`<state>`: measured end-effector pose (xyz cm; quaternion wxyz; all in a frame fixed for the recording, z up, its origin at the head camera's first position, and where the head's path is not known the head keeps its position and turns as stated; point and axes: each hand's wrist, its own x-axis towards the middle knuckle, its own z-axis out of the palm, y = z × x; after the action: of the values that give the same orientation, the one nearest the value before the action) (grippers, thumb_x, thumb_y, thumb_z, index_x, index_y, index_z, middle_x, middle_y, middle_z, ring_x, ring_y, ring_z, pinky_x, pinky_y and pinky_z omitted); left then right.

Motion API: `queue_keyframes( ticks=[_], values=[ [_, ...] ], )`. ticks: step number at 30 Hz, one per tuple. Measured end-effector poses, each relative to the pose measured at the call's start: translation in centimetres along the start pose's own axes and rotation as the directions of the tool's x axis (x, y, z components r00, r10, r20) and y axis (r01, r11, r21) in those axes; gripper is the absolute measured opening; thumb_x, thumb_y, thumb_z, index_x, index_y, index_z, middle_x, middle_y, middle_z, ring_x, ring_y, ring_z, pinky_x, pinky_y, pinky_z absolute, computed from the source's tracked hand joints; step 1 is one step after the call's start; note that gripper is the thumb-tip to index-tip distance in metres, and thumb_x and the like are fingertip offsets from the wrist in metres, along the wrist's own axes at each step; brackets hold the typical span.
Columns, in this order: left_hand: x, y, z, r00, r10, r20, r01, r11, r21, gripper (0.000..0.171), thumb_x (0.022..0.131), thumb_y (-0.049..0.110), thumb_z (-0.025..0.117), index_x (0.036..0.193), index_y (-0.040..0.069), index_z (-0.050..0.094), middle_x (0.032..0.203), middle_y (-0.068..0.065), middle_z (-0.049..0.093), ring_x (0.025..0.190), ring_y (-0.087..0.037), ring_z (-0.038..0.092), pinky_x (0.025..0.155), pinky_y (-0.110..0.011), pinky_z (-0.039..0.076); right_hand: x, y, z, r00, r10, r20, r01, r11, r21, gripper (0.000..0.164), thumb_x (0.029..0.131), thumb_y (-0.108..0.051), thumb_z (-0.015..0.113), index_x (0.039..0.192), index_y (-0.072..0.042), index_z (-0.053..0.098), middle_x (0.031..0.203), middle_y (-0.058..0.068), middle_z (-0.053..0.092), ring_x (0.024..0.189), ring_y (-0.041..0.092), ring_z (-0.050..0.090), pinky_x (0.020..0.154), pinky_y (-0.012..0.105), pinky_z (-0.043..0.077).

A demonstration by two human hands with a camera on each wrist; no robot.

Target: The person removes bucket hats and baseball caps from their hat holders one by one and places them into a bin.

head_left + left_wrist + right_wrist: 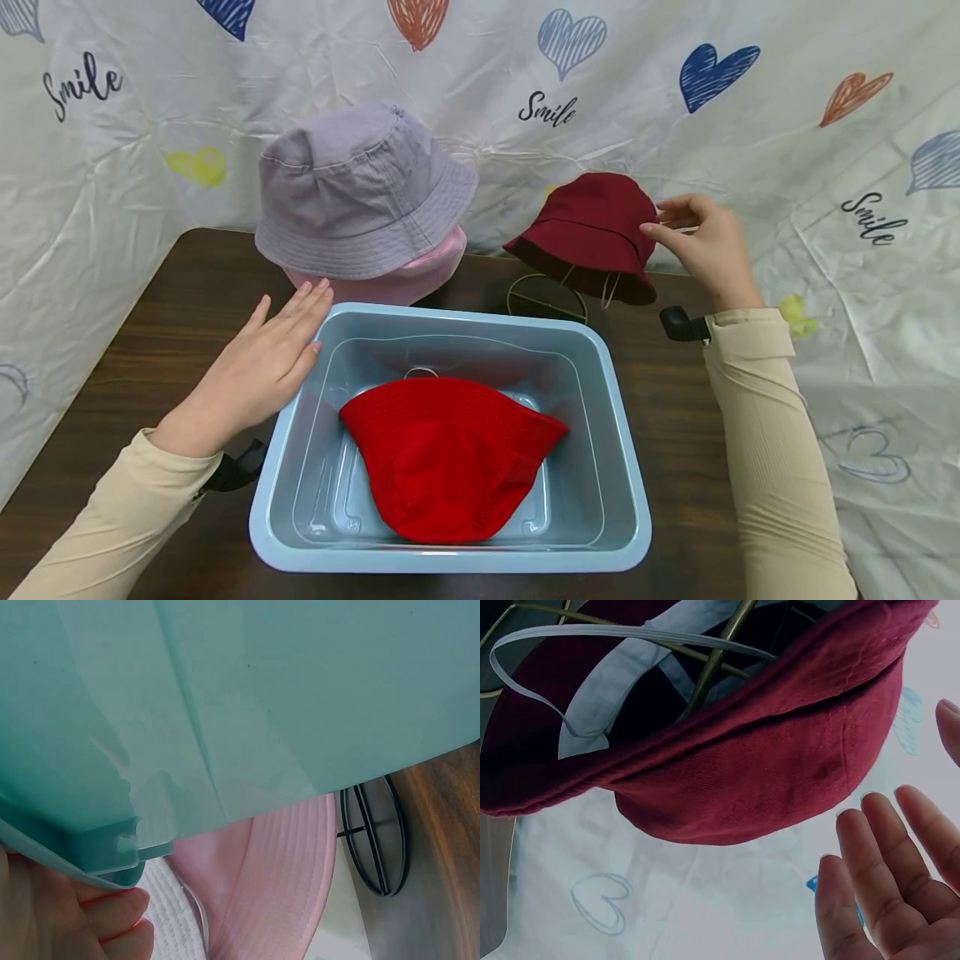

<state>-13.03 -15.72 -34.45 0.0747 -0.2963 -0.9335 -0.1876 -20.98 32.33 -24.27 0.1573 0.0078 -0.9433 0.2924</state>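
My left hand (258,362) lies with straight fingers over the upper left corner of a light blue plastic basin (450,562). In the left wrist view its fingertips (124,904) are at the basin's outer rim. Inside the basin is a bright red bucket hat (450,454), its brim toward the back. My right hand (712,250) is beside the right side of a dark red bucket hat (600,218), thumb and fingers spread apart. The right wrist view shows a gap between its fingers (866,851) and the hat. That hat hangs tilted on a wire stand (511,296), a pale elastic cord under it.
Behind the basin at the left, a lavender bucket hat (352,196) sits over a pink hat (431,271). A dark wire ring (405,832) shows beside the pink hat in the left wrist view. A white printed cloth (480,75) hangs behind the brown wooden table (187,317).
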Motion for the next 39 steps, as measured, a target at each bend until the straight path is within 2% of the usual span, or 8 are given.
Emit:
queue_keyframes(
  ticks=[5, 9, 12, 14, 21, 30, 35, 39],
  values=[
    [0.0, 0.0, 0.0, 1.000, -0.002, 0.002, 0.002, 1.000, -0.003, 0.058, 0.096, 0.021, 0.046, 0.146, -0.001, 0.028, 0.152, -0.017, 0.026, 0.140, -0.032, 0.021, 0.110, -0.057, 0.011, 0.6, 0.0, 0.1, 0.999, 0.032, 0.012, -0.032, 0.999, -0.012, 0.051, 0.086, -0.033, 0.069, 0.124, -0.001, 0.057, 0.109, 0.015, 0.062, 0.081, -0.006, 0.051, 0.068, 0.017, 0.040],
    [0.0, 0.1, 0.0, 1.000, -0.004, 0.002, 0.004, 1.000, -0.009, 0.058, 0.096, 0.021, 0.046, 0.146, -0.002, 0.028, 0.152, -0.017, 0.025, 0.140, -0.032, 0.021, 0.110, -0.057, 0.011, 1.1, -0.3, 0.2, 0.998, 0.060, 0.023, -0.060, 0.998, -0.029, 0.056, 0.086, -0.037, 0.067, 0.128, -0.002, 0.055, 0.119, 0.018, 0.059, 0.098, 0.013, 0.057, 0.072, 0.019, 0.041],
    [0.0, 0.1, 0.0, 1.000, -0.004, 0.000, 0.004, 1.000, -0.011, 0.058, 0.096, 0.020, 0.046, 0.146, -0.001, 0.028, 0.152, -0.017, 0.025, 0.140, -0.032, 0.021, 0.110, -0.057, 0.011, 1.6, -0.4, 0.4, 0.996, 0.072, 0.043, -0.071, 0.997, -0.042, 0.059, 0.086, -0.038, 0.066, 0.131, -0.003, 0.053, 0.125, 0.018, 0.056, 0.111, 0.028, 0.054, 0.081, 0.028, 0.043],
    [0.0, 0.1, 0.0, 1.000, -0.003, 0.000, 0.003, 1.000, -0.011, 0.058, 0.096, 0.020, 0.047, 0.147, -0.001, 0.027, 0.152, -0.017, 0.026, 0.140, -0.032, 0.021, 0.110, -0.058, 0.011, 1.8, -0.5, 0.5, 0.996, 0.077, 0.052, -0.075, 0.997, -0.037, 0.059, 0.087, -0.038, 0.066, 0.133, -0.003, 0.051, 0.129, 0.018, 0.054, 0.115, 0.033, 0.051, 0.086, 0.034, 0.043],
    [0.0, 0.1, 0.0, 1.000, -0.009, 0.007, 0.009, 1.000, -0.007, 0.059, 0.096, 0.021, 0.047, 0.146, -0.001, 0.028, 0.152, -0.017, 0.025, 0.140, -0.032, 0.021, 0.110, -0.058, 0.011, 2.3, -0.2, 1.1, 0.996, 0.075, 0.052, -0.075, 0.997, 0.008, 0.058, 0.088, -0.034, 0.065, 0.134, -0.003, 0.049, 0.131, 0.018, 0.052, 0.116, 0.032, 0.049, 0.095, 0.038, 0.042],
    [0.0, 0.0, -0.1, 1.000, -0.005, 0.005, 0.005, 1.000, -0.007, 0.059, 0.096, 0.020, 0.047, 0.147, 0.000, 0.026, 0.153, -0.016, 0.024, 0.141, -0.031, 0.020, 0.111, -0.057, 0.011, 3.1, 0.0, 1.4, 0.988, 0.116, 0.099, -0.116, 0.993, 0.001, 0.063, 0.089, -0.037, 0.063, 0.138, -0.004, 0.046, 0.135, 0.019, 0.048, 0.123, 0.034, 0.044, 0.095, 0.047, 0.041],
    [0.0, 0.1, -0.1, 1.000, -0.006, 0.002, 0.006, 1.000, -0.010, 0.058, 0.096, 0.020, 0.047, 0.147, -0.001, 0.027, 0.153, -0.016, 0.025, 0.141, -0.031, 0.020, 0.110, -0.057, 0.011, 3.2, 0.2, 1.4, 0.982, 0.125, 0.144, -0.135, 0.989, 0.059, 0.060, 0.089, -0.037, 0.063, 0.137, -0.005, 0.049, 0.132, 0.019, 0.051, 0.121, 0.029, 0.043, 0.092, 0.039, 0.041],
    [0.0, 0.1, -0.1, 1.000, -0.008, 0.005, 0.008, 1.000, -0.009, 0.058, 0.096, 0.019, 0.047, 0.147, -0.001, 0.027, 0.153, -0.016, 0.025, 0.141, -0.032, 0.021, 0.110, -0.057, 0.011, 3.2, 0.4, 1.6, 0.982, 0.116, 0.152, -0.128, 0.989, 0.076, 0.057, 0.088, -0.035, 0.065, 0.134, -0.004, 0.051, 0.124, 0.017, 0.055, 0.110, 0.023, 0.048, 0.085, 0.031, 0.041]
  ],
)
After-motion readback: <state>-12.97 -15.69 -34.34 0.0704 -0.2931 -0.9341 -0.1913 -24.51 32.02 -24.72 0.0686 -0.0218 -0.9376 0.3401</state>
